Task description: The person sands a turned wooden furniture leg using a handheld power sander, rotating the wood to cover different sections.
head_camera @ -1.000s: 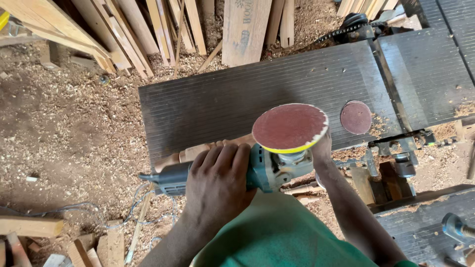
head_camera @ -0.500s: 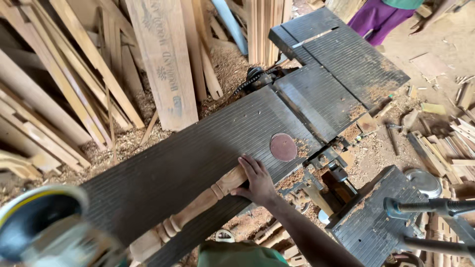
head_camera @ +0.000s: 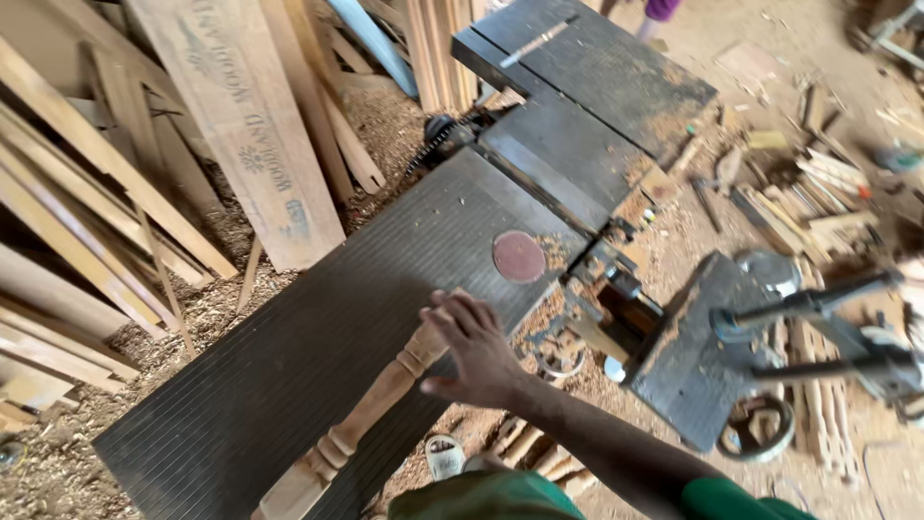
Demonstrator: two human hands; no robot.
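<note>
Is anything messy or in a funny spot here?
Yes. Sawdust and wood scraps lie all over the floor. A round sanding disc lies loose on the ridged machine table. The right hand rests on a turned wooden leg that pokes past the table's edge.

The person is wearing a green garment [head_camera: 481,499], its cloth showing at the bottom edge of the view over the chest and again as a darker green short sleeve [head_camera: 736,499] at the shoulder. Below that sleeve the forearm is showing bare, and the right hand [head_camera: 476,351] is wearing no glove, ring or watch.
</note>
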